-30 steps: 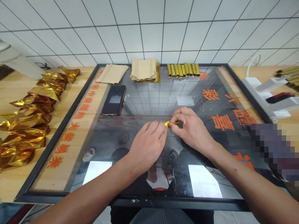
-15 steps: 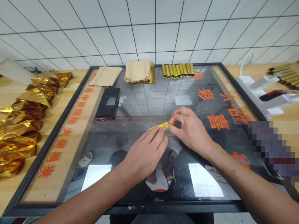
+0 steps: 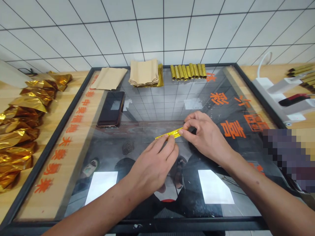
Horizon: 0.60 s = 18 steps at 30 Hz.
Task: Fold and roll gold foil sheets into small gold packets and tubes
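Observation:
A narrow strip of shiny gold foil [image 3: 175, 133], folded or rolled, lies slantwise over the dark glass in the middle, its right end higher. My left hand [image 3: 157, 157] is closed, with its fingertips pressed on the strip's lower left part. Thumb and forefinger of my right hand [image 3: 205, 134] pinch the strip's right end. Behind them, at the back edge of the glass, stands a row of several gold foil tubes [image 3: 188, 72]. Left of the tubes are a stack of brown paper sheets [image 3: 144, 72] on gold foil and a loose brown paper sheet [image 3: 110, 78].
A black phone [image 3: 110, 109] lies on the black-framed glass panel [image 3: 137, 154], left of my hands. Crumpled gold foil sheets [image 3: 18, 136] line the wooden table on the left. At right are a white power strip [image 3: 268, 95] with plugs and more gold tubes [image 3: 304, 77].
My left fingers have drawn slightly back, and my right hand has shifted a little right, so more of the gold strip shows between them. The camera view has shifted slightly.

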### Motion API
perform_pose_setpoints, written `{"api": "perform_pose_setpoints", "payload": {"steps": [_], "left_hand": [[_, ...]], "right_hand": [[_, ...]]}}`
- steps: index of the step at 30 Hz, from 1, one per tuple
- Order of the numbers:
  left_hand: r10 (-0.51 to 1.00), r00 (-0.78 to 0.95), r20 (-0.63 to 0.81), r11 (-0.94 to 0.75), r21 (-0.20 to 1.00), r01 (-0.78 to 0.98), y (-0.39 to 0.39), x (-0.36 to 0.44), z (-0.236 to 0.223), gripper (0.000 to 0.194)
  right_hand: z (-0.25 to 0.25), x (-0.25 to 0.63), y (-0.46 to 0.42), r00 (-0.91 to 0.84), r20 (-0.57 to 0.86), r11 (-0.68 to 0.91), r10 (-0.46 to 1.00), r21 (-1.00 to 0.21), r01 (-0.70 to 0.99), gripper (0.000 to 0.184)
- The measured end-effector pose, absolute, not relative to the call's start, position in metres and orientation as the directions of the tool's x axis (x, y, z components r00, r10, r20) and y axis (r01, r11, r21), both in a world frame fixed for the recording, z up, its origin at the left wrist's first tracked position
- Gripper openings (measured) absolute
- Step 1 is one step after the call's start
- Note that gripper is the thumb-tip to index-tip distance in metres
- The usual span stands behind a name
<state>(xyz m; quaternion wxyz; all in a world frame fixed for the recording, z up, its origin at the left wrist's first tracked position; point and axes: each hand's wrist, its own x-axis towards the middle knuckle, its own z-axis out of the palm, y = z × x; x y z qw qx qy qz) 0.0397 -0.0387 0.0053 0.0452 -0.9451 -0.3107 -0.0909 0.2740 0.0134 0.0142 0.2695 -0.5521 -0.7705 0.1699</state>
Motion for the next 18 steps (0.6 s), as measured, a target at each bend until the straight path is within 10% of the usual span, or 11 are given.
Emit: {"api": "perform_pose_setpoints", "payload": {"steps": [18], "left_hand": [[0.603,0.756,0.254,-0.784,0.011,0.621,-0.035,0.039,0.007,0.035]], "right_hand": [[0.01,0.285,0.019,-0.166,0.234,0.268,0.958,-0.519,0.812,0.014]]}}
